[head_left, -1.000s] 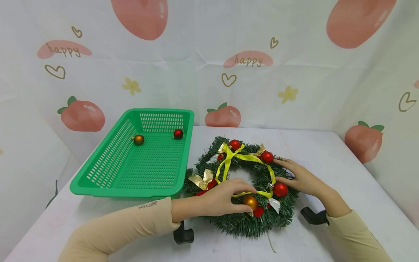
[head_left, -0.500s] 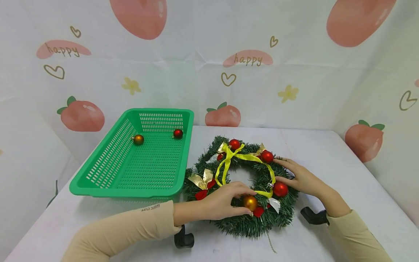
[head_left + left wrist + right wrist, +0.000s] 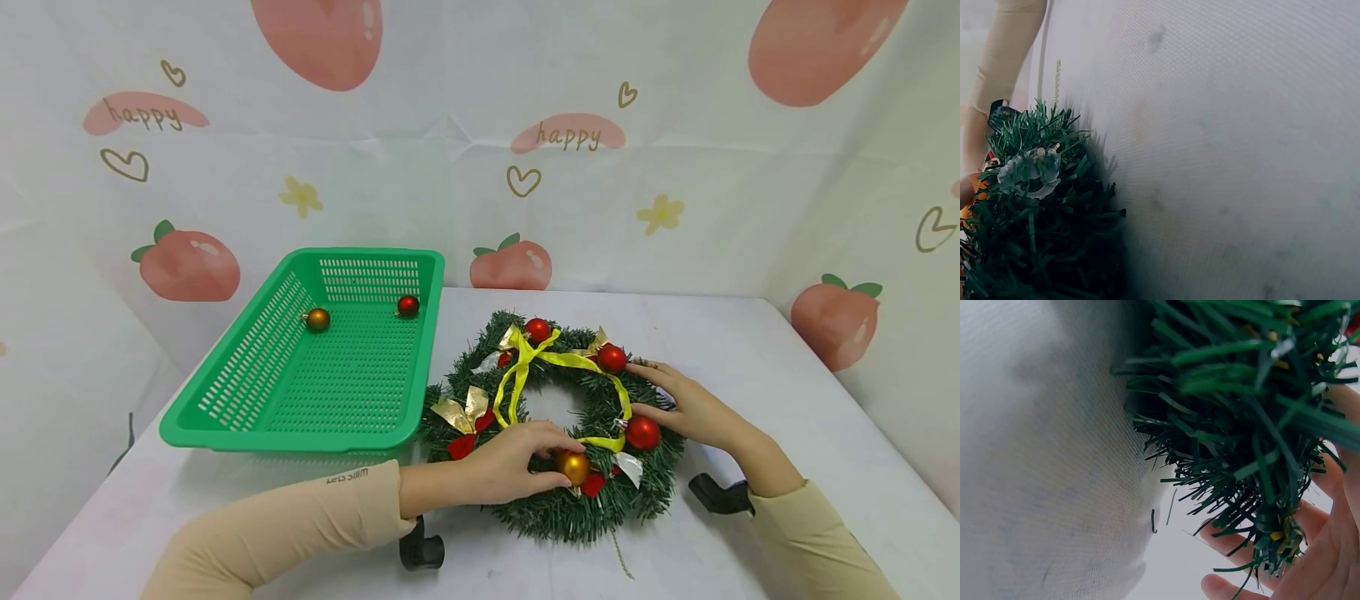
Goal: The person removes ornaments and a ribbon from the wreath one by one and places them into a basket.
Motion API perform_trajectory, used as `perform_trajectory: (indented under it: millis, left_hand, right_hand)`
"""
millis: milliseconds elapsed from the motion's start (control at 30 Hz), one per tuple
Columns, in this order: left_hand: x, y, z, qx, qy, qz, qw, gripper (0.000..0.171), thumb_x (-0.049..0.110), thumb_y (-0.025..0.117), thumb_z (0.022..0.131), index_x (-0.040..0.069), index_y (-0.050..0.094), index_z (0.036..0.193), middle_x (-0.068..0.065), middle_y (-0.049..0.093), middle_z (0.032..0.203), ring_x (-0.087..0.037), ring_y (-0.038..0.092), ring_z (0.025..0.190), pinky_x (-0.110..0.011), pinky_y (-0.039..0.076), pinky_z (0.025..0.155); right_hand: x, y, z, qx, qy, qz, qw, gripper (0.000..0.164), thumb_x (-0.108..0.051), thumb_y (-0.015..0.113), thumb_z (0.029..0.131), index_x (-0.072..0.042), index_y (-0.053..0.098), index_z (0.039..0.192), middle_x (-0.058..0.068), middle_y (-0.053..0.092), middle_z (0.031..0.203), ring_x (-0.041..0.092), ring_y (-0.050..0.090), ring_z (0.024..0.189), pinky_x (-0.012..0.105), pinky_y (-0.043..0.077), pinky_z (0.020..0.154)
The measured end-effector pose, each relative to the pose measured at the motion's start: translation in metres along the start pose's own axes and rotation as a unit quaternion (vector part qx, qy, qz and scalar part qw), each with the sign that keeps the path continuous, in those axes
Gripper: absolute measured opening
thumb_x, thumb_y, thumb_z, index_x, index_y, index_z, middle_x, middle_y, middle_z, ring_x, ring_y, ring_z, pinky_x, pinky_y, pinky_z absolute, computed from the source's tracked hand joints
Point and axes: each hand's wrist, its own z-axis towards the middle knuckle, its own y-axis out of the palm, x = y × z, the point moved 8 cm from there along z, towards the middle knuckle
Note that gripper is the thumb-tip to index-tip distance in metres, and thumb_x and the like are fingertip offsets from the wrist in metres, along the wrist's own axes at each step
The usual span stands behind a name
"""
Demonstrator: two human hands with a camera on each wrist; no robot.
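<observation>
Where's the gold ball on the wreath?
Head view: the gold ball is on the near side of the wreath, pinched by the left hand.

Open from above and at the back, hemmed in at the left and front.
Blocked on the left by the green basket (image 3: 300, 441), near corner just beside the wreath (image 3: 577, 521); impossible to tell whether touching. Wider between both toward the back, over white tabletop (image 3: 705, 329) up to the patterned cloth (image 3: 585, 200). Barred at front left by the left sleeve (image 3: 300, 521) and left hand (image 3: 510, 467), pinching the gold ball (image 3: 575, 468). Obstructed at the wreath's right edge by the right hand (image 3: 693, 410), with free tabletop beyond. Passable downward through the ring's middle, narrowed by yellow ribbon (image 3: 567, 361).
</observation>
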Motion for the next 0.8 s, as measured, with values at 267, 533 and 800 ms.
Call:
perform_trajectory:
  millis: [267,533,800]
  left_hand:
    - [0.001,-0.006,-0.001,0.009,0.0,-0.013,0.9999,0.037,0.011,0.065,0.087,0.009,0.06,0.124,-0.006,0.063,0.119,-0.016,0.058,0.109,-0.012,0.048,0.087]
    - [0.005,-0.015,-0.001,0.018,0.003,-0.012,0.9998,0.033,0.012,0.064,0.088,0.008,0.062,0.121,-0.005,0.063,0.12,-0.017,0.057,0.11,-0.013,0.049,0.086]
    - [0.016,-0.028,-0.003,0.038,0.038,0.007,0.9985,0.036,0.013,0.066,0.087,0.007,0.061,0.122,-0.006,0.064,0.119,-0.017,0.058,0.109,-0.017,0.051,0.086]
  right_hand:
    - [-0.001,-0.001,0.0,0.001,-0.005,-0.007,1.0,0.061,-0.03,0.064,0.088,-0.001,0.043,0.137,0.028,0.043,0.136,0.048,0.043,0.123,0.065,0.039,0.095]
    - [-0.002,-0.001,0.001,0.003,-0.009,-0.006,1.0,0.06,-0.029,0.064,0.088,0.0,0.043,0.137,0.028,0.043,0.135,0.048,0.043,0.123,0.064,0.039,0.095]
    - [-0.001,0.0,0.0,-0.001,-0.003,-0.007,1.0,0.061,-0.03,0.064,0.088,-0.001,0.042,0.137,0.028,0.042,0.136,0.048,0.043,0.122,0.065,0.039,0.095]
